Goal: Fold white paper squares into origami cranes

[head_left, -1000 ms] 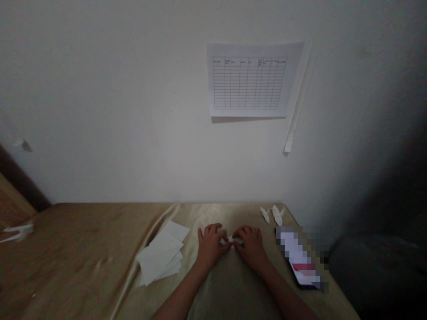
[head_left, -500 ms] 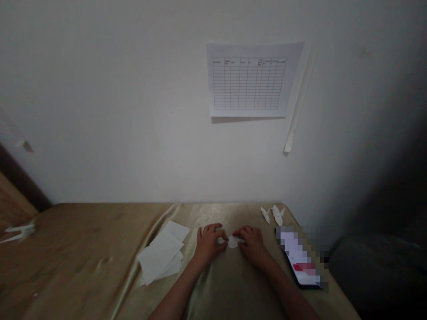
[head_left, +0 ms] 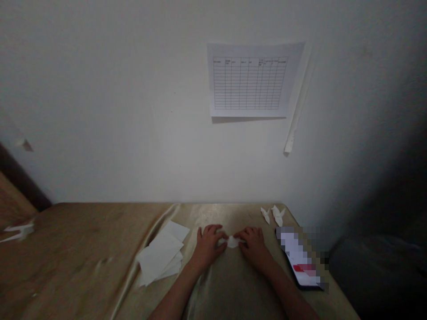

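Note:
Between my two hands is a small piece of folded white paper (head_left: 232, 242), low over the cloth-covered table. My left hand (head_left: 210, 242) pinches its left end between thumb and fingers. The right end is gripped the same way by my right hand (head_left: 252, 241). My fingertips cover both ends of the paper, so its full shape is hidden. Left of my left hand lies a loose, fanned pile of white paper sheets (head_left: 163, 253). Small folded paper pieces (head_left: 277, 216) stand near the table's back right corner.
A phone (head_left: 300, 260) with a lit, partly blurred screen lies right of my right arm. The shiny cloth on the table (head_left: 83, 249) has a raised crease. White scraps (head_left: 20, 232) lie at the far left. A printed table sheet (head_left: 250, 82) hangs on the wall.
The folded paper's visible outline has changed slightly between my fingertips, its lower edge looking less rounded. Both hands stay nearly in place.

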Demonstrator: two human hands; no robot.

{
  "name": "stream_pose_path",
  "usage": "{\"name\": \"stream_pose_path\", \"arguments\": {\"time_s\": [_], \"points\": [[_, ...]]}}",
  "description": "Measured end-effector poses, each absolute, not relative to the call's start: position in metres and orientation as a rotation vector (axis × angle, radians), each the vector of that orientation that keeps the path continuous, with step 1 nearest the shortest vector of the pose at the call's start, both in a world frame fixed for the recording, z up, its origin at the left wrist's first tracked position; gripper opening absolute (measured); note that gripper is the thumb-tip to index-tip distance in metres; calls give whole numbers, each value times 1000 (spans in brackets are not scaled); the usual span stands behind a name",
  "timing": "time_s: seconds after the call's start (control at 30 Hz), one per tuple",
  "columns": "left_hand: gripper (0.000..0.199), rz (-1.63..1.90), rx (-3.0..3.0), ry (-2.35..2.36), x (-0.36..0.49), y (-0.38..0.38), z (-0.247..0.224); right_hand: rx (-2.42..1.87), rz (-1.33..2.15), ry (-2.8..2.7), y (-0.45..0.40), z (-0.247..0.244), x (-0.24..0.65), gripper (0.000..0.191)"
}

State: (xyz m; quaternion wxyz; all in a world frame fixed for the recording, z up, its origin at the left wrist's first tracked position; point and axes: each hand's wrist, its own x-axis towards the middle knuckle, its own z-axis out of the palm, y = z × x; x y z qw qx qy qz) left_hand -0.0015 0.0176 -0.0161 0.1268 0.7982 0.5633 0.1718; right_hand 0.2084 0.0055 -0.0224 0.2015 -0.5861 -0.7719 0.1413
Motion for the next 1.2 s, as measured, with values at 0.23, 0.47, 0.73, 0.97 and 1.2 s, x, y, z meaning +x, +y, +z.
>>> {"name": "stream_pose_path", "arguments": {"time_s": [0.23, 0.47, 0.73, 0.97, 1.2], "points": [[45, 512, 2346, 1678, 3, 19, -22, -1733, 270, -2146, 7, -24, 204, 30], [38, 459, 2373, 1659, 3, 16, -19, -1790, 233, -2103, 7, -25, 201, 28], [39, 469, 2345, 1647, 4, 14, -16, -1748, 292, -2033, 10, -26, 206, 20], [54, 439, 2344, 1637, 5, 9, -8, -1718, 333, -2025, 9, -24, 205, 13], [42, 418, 2358, 1631, 1, 14, -11, -1659, 340, -2009, 11, -26, 206, 14]]}}
